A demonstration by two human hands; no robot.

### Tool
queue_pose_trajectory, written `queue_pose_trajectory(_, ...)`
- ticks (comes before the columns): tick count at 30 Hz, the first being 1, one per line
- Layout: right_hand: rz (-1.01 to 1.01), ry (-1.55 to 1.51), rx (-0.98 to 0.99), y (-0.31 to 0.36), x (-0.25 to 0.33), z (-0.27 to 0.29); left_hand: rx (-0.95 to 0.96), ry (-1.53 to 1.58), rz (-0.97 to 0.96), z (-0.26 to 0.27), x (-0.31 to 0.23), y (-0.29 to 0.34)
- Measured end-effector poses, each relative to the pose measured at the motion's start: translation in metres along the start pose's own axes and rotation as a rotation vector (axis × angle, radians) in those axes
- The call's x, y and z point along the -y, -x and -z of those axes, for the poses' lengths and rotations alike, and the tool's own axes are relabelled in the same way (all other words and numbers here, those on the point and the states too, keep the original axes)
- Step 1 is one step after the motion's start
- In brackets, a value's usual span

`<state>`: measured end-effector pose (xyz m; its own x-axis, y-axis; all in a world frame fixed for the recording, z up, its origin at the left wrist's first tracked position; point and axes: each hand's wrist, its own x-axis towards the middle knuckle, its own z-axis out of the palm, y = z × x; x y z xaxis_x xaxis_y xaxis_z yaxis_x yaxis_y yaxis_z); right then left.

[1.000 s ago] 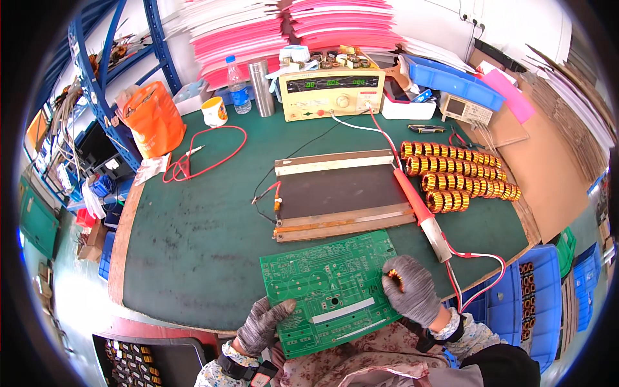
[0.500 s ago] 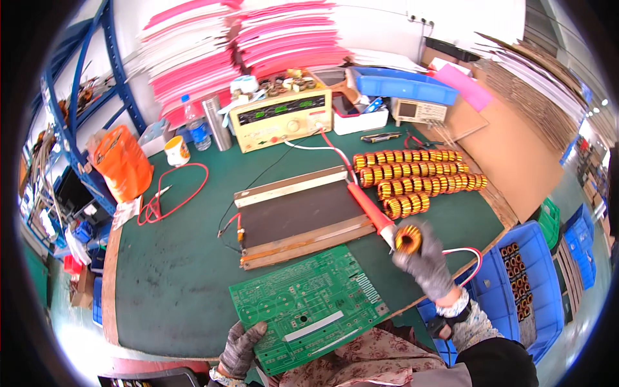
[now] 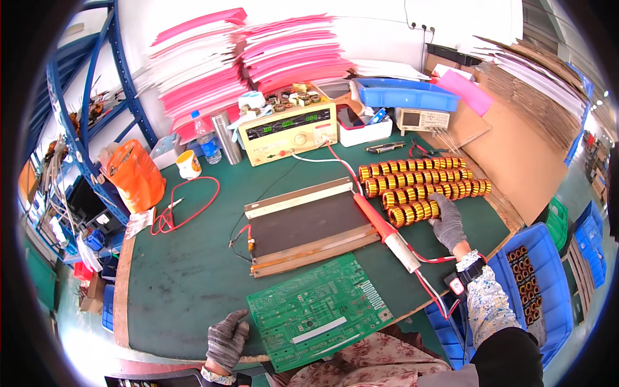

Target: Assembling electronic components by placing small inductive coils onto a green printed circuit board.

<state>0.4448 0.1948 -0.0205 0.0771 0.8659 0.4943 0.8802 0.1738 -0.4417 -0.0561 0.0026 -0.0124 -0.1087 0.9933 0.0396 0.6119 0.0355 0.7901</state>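
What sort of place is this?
Probably an electronics workshop: there's a green circuit board, rows of copper-coloured coils and a cream-coloured box with glowing numbers.

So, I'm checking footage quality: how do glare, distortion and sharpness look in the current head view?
Head view: glare whites out part of the floor at lower left; the table edges look bowed by the fisheye; the right hand beside the front row of coils looks fairly sharp.
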Motion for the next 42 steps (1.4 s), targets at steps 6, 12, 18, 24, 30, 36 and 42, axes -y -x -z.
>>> queue_pose_trajectory(6,0.062,-0.081,-0.068,0.007,-0.019,-0.005,0.012,-0.150,-0.173,-0.005,-0.018,0.001)
queue_pose_trajectory(12,-0.087,-0.232,-0.032,0.007,-0.023,-0.006,0.027,-0.153,-0.128,-0.006,-0.022,0.003)
queue_pose_trajectory(18,0.040,-0.112,-0.037,0.007,-0.022,-0.004,0.040,-0.220,-0.150,-0.011,-0.031,0.005)
queue_pose_trajectory(24,0.065,0.216,-0.102,0.024,0.027,-0.004,0.056,-0.197,-0.307,-0.016,-0.047,0.039)
queue_pose_trajectory(30,0.476,-0.323,0.353,0.072,0.168,0.042,0.333,-0.515,-0.439,-0.012,-0.097,0.105)
queue_pose_trajectory(36,0.760,-0.539,0.569,0.110,0.207,-0.035,0.053,-0.254,-0.509,0.019,-0.123,0.179)
queue_pose_trajectory(42,0.749,-0.505,0.477,0.112,0.202,-0.047,-0.402,0.163,0.324,0.086,-0.170,0.246)
